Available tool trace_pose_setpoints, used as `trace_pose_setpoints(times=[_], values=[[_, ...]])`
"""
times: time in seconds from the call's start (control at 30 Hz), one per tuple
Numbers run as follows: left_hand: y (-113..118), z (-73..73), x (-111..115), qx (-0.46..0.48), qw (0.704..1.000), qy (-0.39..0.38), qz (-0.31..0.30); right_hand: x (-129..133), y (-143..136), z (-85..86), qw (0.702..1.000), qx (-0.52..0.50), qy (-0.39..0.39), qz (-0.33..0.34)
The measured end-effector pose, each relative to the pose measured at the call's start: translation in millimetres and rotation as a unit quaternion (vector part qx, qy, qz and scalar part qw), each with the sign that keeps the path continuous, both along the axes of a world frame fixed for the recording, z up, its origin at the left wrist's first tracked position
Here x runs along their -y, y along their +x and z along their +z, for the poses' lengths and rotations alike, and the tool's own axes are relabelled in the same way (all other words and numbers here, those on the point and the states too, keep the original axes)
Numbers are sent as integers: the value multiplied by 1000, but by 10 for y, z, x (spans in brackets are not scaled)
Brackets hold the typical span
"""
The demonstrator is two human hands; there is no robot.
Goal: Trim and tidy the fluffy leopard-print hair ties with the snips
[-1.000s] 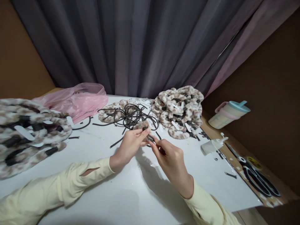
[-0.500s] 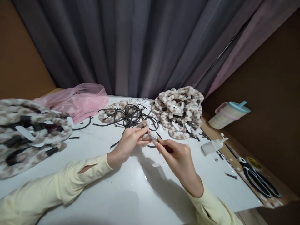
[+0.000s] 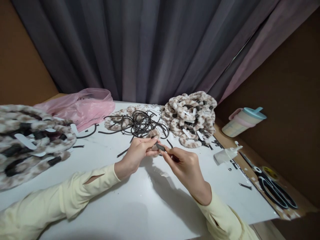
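Observation:
Over the middle of the table, my left hand (image 3: 136, 154) is closed around a furry, brown-spotted white piece (image 3: 153, 133), whose top shows above the fingers. My right hand (image 3: 186, 166) pinches a short dark grey strip (image 3: 160, 146) by its right end. The strip's left end meets the furry piece at my left fingertips; whether it is fixed there I cannot tell. My fingers hide most of the furry piece. Behind both hands lies a tangle of black cords (image 3: 142, 121).
Furry spotted rings with white tags are heaped at left (image 3: 57, 133) and right (image 3: 192, 113). A pink plastic bag (image 3: 92, 106) lies at back left. Along the right edge are a tumbler (image 3: 241, 121), a squeeze bottle (image 3: 226, 155), scissors (image 3: 273, 188) and yellow tape (image 3: 270, 173).
The piece between my hands showed a pale, shiny face before; now its dark grey side shows. My right hand has shifted slightly left. My left hand has barely moved.

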State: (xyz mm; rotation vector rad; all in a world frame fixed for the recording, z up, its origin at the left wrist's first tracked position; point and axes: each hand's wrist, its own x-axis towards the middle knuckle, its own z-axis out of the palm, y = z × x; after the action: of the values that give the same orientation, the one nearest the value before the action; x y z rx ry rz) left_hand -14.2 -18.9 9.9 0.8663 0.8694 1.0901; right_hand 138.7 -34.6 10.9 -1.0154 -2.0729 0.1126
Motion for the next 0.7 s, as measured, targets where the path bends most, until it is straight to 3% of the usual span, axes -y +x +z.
trace_pose_setpoints(times=[0.17, 0.43, 0.7], values=[[-27, -52, -72, 13, 1000, 6, -9, -85, -13, -16, 999, 32, 40, 10], [-52, 8, -146, 31, 999, 3, -17, -59, 122, 107, 993, -53, -100, -23], [-36, 20, -120, 28, 999, -9, -25, -88, 85, 78, 987, -65, -149, -16]])
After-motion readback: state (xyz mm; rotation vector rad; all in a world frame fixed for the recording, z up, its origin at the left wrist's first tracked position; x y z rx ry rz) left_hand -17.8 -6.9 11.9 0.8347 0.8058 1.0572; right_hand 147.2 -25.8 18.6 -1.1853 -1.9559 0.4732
